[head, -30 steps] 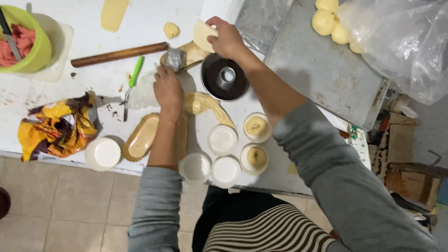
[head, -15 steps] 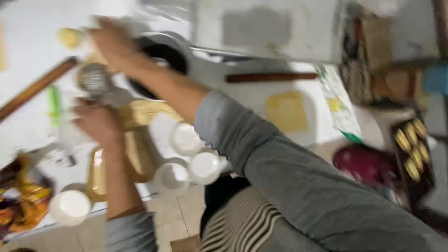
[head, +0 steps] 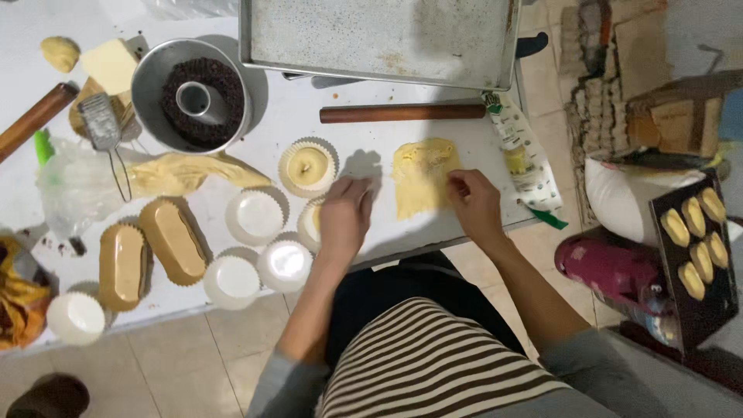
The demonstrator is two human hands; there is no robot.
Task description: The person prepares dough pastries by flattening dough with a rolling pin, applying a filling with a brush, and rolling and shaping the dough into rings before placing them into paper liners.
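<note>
The flattened sheet of pale yellow dough serves as the landmark; it lies ragged-edged and roughly square on the white table, near the table's front edge.

Far to its left sit two oblong tan paper moulds with pleated rims, side by side. Nearer, a metal ring pan with a central tube holds a dark crumbly filling. In front of the pan is a cluster of round fluted paper cups, white and crimped; one of them, the filled cup, holds a smooth yellow dough ball and stands just left of the sheet.

The left hand rests palm down just left of the sheet, fingers spread flat over a cup, gripping nothing that shows. The right hand touches the sheet's right edge, fingertips pinched together on the dough.

Behind the sheet lies a smooth brown wooden rolling pin, and beyond that a scuffed rectangular metal baking tray. Right of the sheet a printed plastic packet hangs over the table's corner. Well apart to the right, a dark tray of small yellow dough pieces stands off the table.
</note>
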